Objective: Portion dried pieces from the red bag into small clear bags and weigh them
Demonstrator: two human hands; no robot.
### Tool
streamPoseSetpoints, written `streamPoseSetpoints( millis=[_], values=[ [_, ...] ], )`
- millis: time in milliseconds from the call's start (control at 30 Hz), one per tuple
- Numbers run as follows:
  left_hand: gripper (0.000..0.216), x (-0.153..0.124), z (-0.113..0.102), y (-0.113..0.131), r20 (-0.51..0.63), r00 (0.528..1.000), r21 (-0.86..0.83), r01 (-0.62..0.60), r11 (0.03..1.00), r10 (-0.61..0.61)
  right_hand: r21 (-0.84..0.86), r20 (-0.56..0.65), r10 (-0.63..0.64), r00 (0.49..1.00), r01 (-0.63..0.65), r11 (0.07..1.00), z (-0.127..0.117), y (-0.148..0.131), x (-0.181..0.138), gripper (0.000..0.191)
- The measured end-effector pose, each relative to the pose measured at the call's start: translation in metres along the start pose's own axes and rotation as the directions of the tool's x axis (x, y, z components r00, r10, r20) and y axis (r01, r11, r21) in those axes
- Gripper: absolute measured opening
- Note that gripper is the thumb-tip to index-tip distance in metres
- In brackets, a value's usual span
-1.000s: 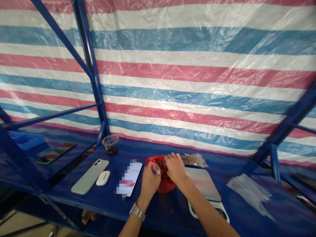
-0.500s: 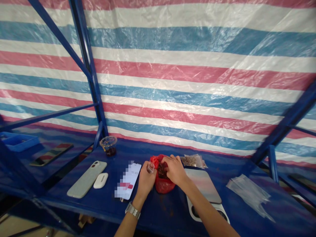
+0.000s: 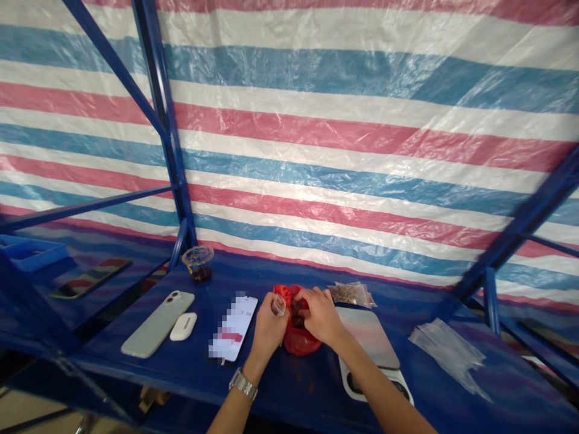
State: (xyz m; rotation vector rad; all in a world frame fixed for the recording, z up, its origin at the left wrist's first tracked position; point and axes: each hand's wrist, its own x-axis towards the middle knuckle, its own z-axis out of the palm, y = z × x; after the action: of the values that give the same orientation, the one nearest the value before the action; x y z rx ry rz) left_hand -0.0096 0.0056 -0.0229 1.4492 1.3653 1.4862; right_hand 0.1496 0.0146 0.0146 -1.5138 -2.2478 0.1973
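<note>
The red bag (image 3: 302,344) lies between my left hand (image 3: 268,327), clasping clear plastic (image 3: 278,305), and my right hand (image 3: 322,316), fingers inside, grip unclear.

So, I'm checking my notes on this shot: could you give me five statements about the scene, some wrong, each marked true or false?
1. The right hand has its fingers at the mouth of the red bag. True.
2. The watch is on the right wrist. False: the watch is on the left wrist.
3. The scale stands to the right of the red bag. True.
4. The cup stands right of the scale. False: the cup stands left of the red bag.
5. The left hand holds a small clear thing. True.
</note>
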Motion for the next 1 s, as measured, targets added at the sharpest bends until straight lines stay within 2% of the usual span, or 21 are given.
streamPoseSetpoints(
  millis=[167,333,433,567,700,833,1000],
  values=[
    [0.006,-0.008,-0.006,-0.001,-0.036,0.996,0.088,-0.077,0.993,0.081,0.163,-0.016,0.146,0.989,-0.142,0.976,-0.01,0.006,-0.007,0.028],
    [0.002,-0.021,-0.002,-0.002,-0.028,0.987,0.215,-0.147,0.966,0.156,0.29,-0.051,0.119,0.992,-0.099,0.952,-0.029,0.001,-0.018,0.023],
    [0.004,-0.024,0.001,-0.004,0.017,0.986,0.248,-0.162,0.955,0.163,0.225,-0.067,0.04,0.997,-0.024,0.974,-0.036,-0.01,-0.024,0.021],
    [0.012,-0.026,0.001,-0.001,0.074,0.985,0.298,-0.173,0.939,0.158,0.018,-0.07,-0.121,0.99,0.123,0.992,-0.04,-0.025,-0.028,0.02],
    [0.016,-0.027,-0.001,0.004,0.128,0.981,0.261,-0.176,0.949,0.147,-0.121,-0.054,-0.191,0.98,0.183,0.976,-0.039,-0.031,-0.028,0.026],
    [0.014,-0.026,-0.002,0.007,0.154,0.972,0.157,-0.203,0.966,0.179,-0.11,-0.051,-0.221,0.974,0.215,0.97,-0.04,-0.032,-0.029,0.029],
    [0.016,-0.027,-0.003,0.005,0.105,0.977,0.156,-0.199,0.967,0.184,-0.042,-0.073,-0.219,0.973,0.217,0.975,-0.044,-0.035,-0.032,0.025]
  ],
)
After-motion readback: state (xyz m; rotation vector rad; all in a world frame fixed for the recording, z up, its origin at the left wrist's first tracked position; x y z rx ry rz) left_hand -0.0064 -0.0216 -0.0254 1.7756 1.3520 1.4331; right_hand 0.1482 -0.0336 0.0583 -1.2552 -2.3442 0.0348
